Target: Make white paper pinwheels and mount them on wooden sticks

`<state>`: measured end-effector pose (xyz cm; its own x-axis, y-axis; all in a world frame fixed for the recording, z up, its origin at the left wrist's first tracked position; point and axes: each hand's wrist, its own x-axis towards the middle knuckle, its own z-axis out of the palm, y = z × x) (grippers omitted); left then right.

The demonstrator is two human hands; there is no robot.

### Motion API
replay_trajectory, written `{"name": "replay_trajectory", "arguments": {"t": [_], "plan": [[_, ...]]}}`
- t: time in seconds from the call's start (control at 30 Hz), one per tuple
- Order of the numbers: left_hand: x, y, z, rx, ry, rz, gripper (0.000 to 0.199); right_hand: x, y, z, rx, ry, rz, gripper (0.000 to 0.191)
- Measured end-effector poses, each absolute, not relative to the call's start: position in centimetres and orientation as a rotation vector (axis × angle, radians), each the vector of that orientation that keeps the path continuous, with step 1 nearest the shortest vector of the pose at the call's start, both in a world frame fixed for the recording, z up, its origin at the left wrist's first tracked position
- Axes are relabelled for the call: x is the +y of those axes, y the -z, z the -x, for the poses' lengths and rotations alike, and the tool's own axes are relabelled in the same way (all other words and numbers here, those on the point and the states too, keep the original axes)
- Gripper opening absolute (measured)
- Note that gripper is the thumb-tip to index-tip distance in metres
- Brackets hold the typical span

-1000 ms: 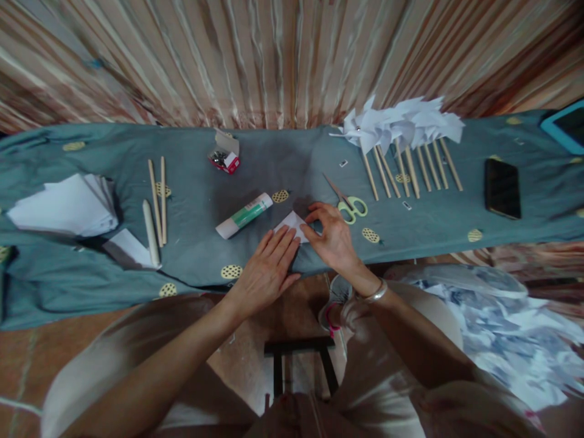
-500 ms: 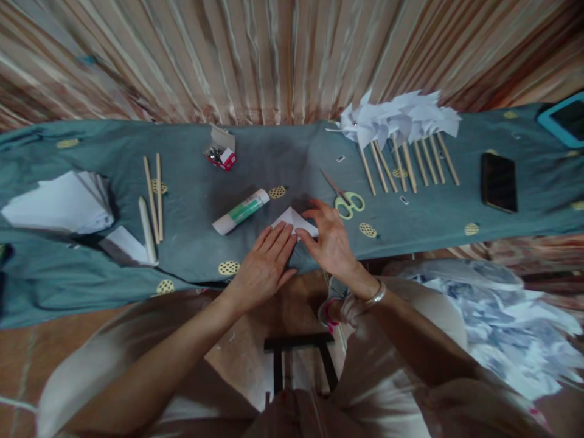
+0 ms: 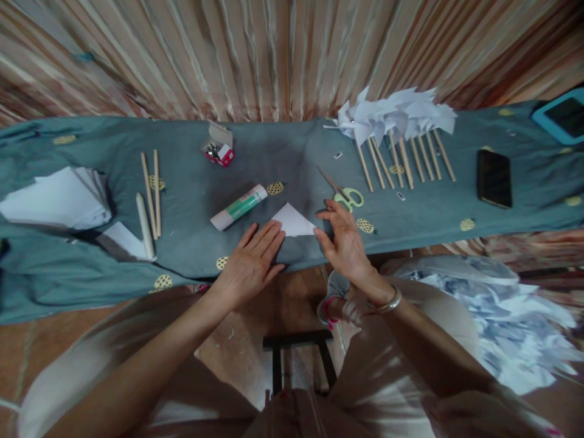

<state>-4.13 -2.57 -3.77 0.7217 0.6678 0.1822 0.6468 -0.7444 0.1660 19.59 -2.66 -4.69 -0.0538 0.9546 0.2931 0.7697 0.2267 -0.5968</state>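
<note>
A white paper triangle point(image 3: 294, 221) lies on the green cloth between my hands. My left hand point(image 3: 253, 261) is spread flat, palm down, its fingertips touching the paper's left corner. At the right corner is my right hand point(image 3: 342, 240), thumb and fingers apart, the thumb tip at the paper's point. A white and green glue stick point(image 3: 239, 207) lies behind my left hand. Scissors with light green handles point(image 3: 349, 198) rest just beyond my right fingers.
Left are stacked white papers point(image 3: 59, 198), wooden sticks point(image 3: 157, 191) and a white marker-like stick point(image 3: 145, 225). A red box of pins point(image 3: 219, 152) stands behind. Paper pinwheels point(image 3: 396, 115), a phone point(image 3: 494, 178) and a blue-framed device point(image 3: 563, 115) are right. A bag of folded papers point(image 3: 506, 322) sits below.
My hands have moved apart, my left to the left and my right to the right, uncovering more of the paper triangle. The whole view has shifted slightly.
</note>
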Motion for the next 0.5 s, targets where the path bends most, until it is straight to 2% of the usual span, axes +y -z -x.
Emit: {"name": "replay_trajectory", "arguments": {"t": [0.5], "plan": [[-2.6,2.8,7.9,1.150,-0.490,-2.783,0.045,-2.7,4.7,-20.5,-1.871,-0.409,1.546,0.015]]}}
